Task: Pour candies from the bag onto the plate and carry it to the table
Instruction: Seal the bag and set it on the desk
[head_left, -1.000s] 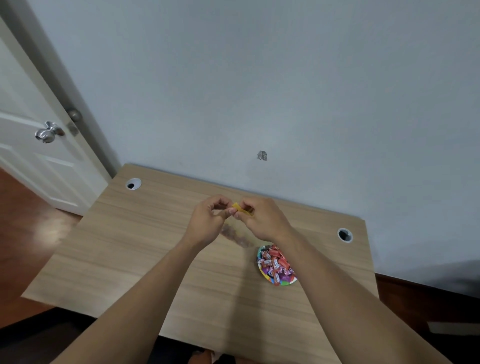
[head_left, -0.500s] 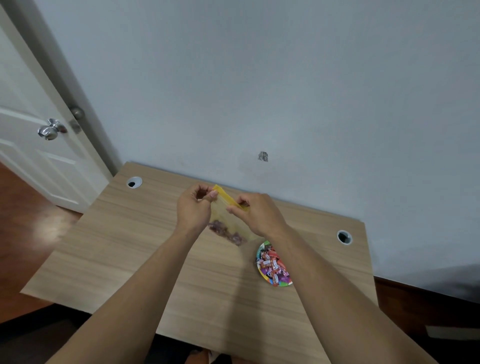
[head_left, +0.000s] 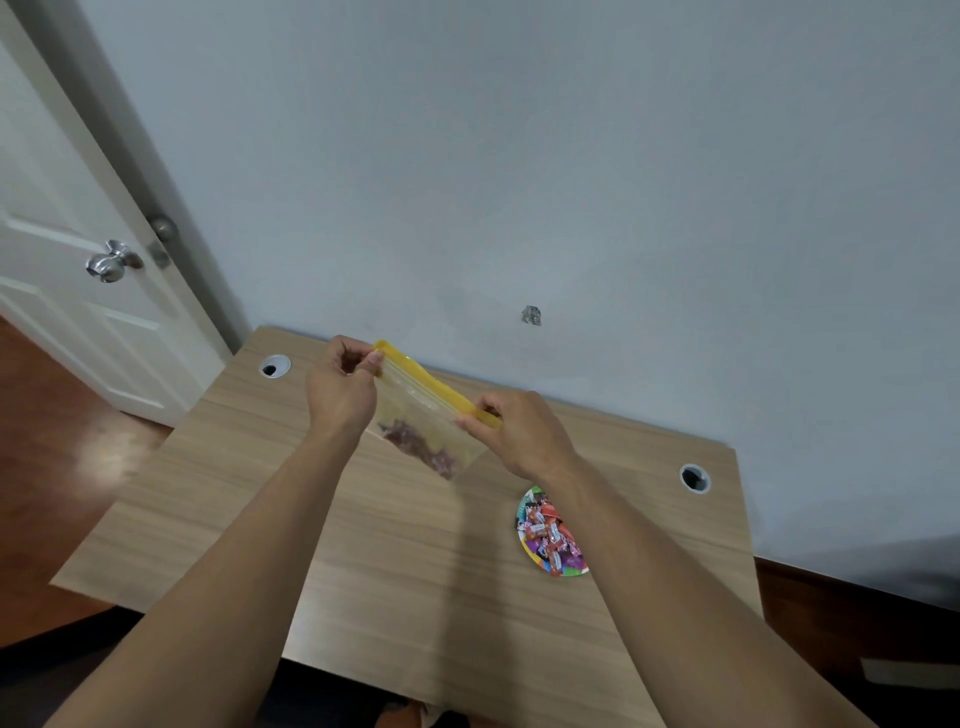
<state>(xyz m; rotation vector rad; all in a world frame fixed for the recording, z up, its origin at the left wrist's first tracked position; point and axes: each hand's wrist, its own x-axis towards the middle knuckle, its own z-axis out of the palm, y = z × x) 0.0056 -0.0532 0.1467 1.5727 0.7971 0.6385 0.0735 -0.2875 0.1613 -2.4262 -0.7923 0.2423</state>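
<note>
A clear plastic bag with a yellow zip strip hangs above the wooden desk, stretched between both hands. My left hand pinches the strip's left end and my right hand pinches its right end. A few dark candies lie along the bag's bottom. A small colourful plate heaped with wrapped candies rests on the desk at the right, partly hidden by my right forearm.
The desk stands against a pale blue wall, with a round cable hole at the back left and another at the back right. A white door with a metal knob is at the left. Dark wood floor surrounds the desk.
My hands have drawn apart along the yellow strip, the left going left and up. The bag now hangs spread out between them. The plate has stayed in place.
</note>
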